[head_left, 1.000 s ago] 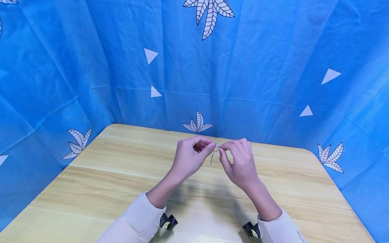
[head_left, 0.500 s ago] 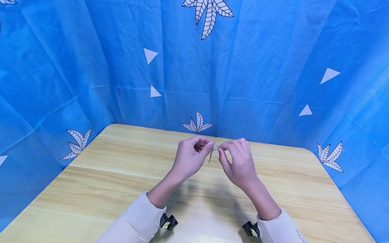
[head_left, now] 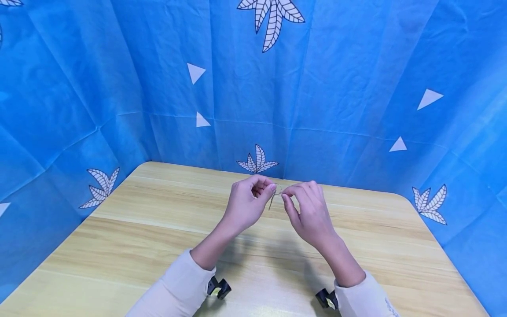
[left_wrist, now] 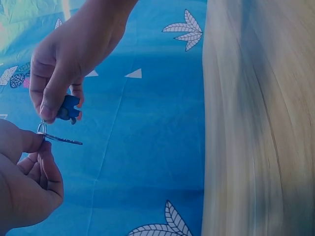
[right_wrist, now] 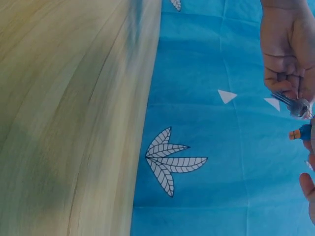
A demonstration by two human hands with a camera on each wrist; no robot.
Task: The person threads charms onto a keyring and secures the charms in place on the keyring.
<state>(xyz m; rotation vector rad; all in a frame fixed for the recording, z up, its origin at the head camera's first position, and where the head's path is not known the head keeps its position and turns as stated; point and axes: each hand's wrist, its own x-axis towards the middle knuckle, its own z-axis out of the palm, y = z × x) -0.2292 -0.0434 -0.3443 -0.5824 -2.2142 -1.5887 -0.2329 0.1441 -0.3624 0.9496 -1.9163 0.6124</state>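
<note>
A thin metal key ring (head_left: 278, 189) spans the gap between the two hands, above the table. My left hand (head_left: 250, 203) pinches it between thumb and fingertips, beside the slim metal keys (left_wrist: 69, 141) that hang from it, angled downward. My right hand (head_left: 310, 212) pinches the other side with thumb and forefinger. Below the right fingers in the left wrist view hangs a small blue figure (left_wrist: 70, 108), partly hidden by them. The right wrist view shows an orange part on this figure (right_wrist: 304, 132), close to the keys (right_wrist: 282, 99).
Beneath the hands lies a light wood-grain table (head_left: 166, 246) with rounded far corners. A blue curtain (head_left: 336, 88) with white leaves and triangles encloses its back and sides. Black wrist cameras (head_left: 219, 289) sit at both cuffs.
Both hands have drifted slightly left, the ring moving with them. The keys have swung to a more slanted angle. Each hand keeps its pinch.
</note>
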